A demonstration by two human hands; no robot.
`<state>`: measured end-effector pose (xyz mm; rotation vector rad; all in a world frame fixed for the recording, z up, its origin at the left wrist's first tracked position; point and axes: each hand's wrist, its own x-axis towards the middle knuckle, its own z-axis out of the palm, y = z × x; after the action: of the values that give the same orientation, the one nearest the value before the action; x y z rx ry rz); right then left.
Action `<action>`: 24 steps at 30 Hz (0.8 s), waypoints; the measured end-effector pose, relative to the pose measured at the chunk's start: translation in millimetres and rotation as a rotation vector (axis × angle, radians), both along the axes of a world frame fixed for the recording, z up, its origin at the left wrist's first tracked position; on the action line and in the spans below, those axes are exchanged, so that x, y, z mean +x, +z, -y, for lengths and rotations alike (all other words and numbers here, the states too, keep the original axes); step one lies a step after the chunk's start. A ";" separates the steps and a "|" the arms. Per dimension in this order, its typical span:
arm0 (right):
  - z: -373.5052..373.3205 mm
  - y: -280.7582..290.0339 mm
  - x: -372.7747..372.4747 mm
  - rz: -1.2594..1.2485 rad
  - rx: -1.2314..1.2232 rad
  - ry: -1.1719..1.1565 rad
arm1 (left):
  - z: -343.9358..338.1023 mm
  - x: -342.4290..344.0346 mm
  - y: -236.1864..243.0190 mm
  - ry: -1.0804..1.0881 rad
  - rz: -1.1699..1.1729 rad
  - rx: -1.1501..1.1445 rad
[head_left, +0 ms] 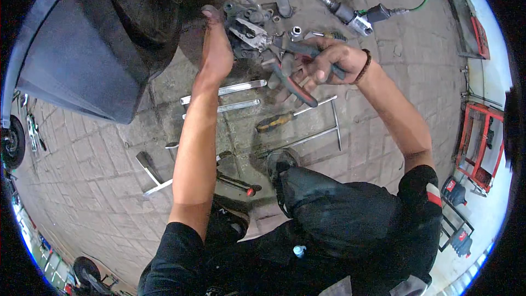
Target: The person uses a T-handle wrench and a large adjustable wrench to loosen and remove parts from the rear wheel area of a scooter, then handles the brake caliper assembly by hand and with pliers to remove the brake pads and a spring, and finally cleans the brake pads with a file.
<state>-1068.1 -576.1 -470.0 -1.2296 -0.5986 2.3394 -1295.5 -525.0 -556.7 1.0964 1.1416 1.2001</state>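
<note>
My right hand (pixel 323 63) grips a pair of pliers (pixel 290 74) with red-and-black handles, the jaws pointing left at a grey metal brake caliper (pixel 249 30). My left hand (pixel 216 49) reaches up beside the caliper, its fingers pressed flat against it with nothing held. The caliper sits on the paved ground in front of a dark car wheel arch (pixel 148 5).
Two long chrome wrenches (pixel 224 90) lie under my left forearm. A yellow-handled screwdriver (pixel 276 121) and a T-handle wrench (pixel 329 129) lie nearer me. An air impact tool (pixel 356 19) with a green hose is at the back. A red tool cart (pixel 476 142) stands right.
</note>
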 end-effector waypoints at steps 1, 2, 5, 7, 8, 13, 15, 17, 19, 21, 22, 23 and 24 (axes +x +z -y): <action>2.5 0.3 -3.1 -0.043 0.002 -0.073 | 1.6 3.5 6.2 0.051 -0.042 0.031; 1.7 -3.9 -1.1 -0.044 0.000 -0.073 | 0.4 3.5 17.5 0.031 -0.052 0.050; 1.4 -22.3 4.8 -0.039 0.011 -0.014 | -2.2 -3.3 17.9 -0.102 -0.102 0.054; 1.2 -29.5 -1.4 -0.025 0.040 -0.005 | -7.4 -11.3 3.8 -0.208 -0.150 0.040; -0.2 -25.6 -7.8 -0.029 0.039 -0.001 | -12.3 -13.8 -5.8 -0.165 -0.057 0.062; 8.2 -6.4 -24.2 0.006 0.031 -0.084 | -10.1 -10.5 -5.8 -0.163 0.051 0.031; 13.3 -33.7 -12.8 -0.055 0.081 -0.047 | -8.6 -4.9 -0.7 -0.191 0.065 0.003; 24.9 -64.8 -18.1 -0.025 0.202 -0.058 | -8.3 -8.9 -6.8 -0.162 0.018 0.018; 30.2 -63.8 -26.9 0.029 0.227 -0.043 | -8.9 -14.4 -13.9 -0.117 -0.060 0.038; 28.6 -19.3 -46.7 0.074 0.167 -0.030 | -6.5 -18.3 -12.9 -0.101 -0.133 0.015; 32.6 -25.8 -43.8 0.082 0.168 -0.038 | -6.1 -13.8 -8.5 -0.110 -0.167 -0.003; 35.6 -36.2 -44.1 0.080 0.220 -0.061 | -5.7 -12.2 -3.5 -0.124 -0.210 -0.036; 36.9 -39.2 -37.5 0.099 0.369 0.024 | -4.4 -12.0 1.7 -0.148 -0.257 -0.077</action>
<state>-1105.6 -613.0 -509.2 -1.1710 -1.0299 2.0714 -1307.4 -520.6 -555.0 1.2785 1.2661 0.9121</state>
